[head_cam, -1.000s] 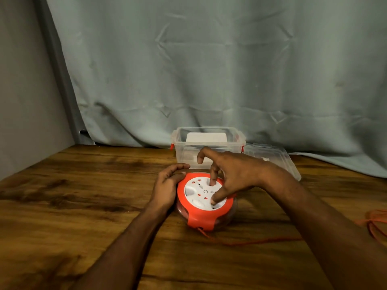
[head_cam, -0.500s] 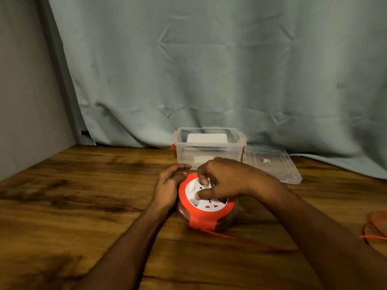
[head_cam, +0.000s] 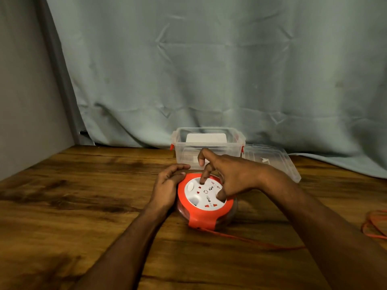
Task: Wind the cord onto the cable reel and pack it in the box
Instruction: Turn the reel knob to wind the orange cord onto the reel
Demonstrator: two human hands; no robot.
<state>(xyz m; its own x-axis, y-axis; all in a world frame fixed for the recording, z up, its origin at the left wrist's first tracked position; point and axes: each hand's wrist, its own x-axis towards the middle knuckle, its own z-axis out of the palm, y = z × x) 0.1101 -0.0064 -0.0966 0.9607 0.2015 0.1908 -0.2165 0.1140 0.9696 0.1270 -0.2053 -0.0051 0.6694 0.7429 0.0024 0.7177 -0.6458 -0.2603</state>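
Note:
The round cable reel [head_cam: 201,218], orange-rimmed with a white socket face, lies flat on the wooden table [head_cam: 94,195]. My left hand [head_cam: 167,187] cups the reel's left side, fingers curved round the rim. My right hand [head_cam: 232,174] reaches over from the right, with one fingertip and the thumb set into the white face and the index finger lifted. The orange cord [head_cam: 251,240] leaves the reel's near edge and runs right to loose loops [head_cam: 374,225] at the frame's edge. The clear box [head_cam: 188,155] stands open just behind the reel.
The box's clear lid [head_cam: 278,162] lies flat to the right of the box. A white flat item [head_cam: 206,138] sits inside the box at the back. A grey-green curtain [head_cam: 209,70] hangs behind the table and a wall closes the left side.
My right hand has kept turning the white face, its fingers shifting round it. The cord on the table has been drawn in toward the reel. The left hand stays put.

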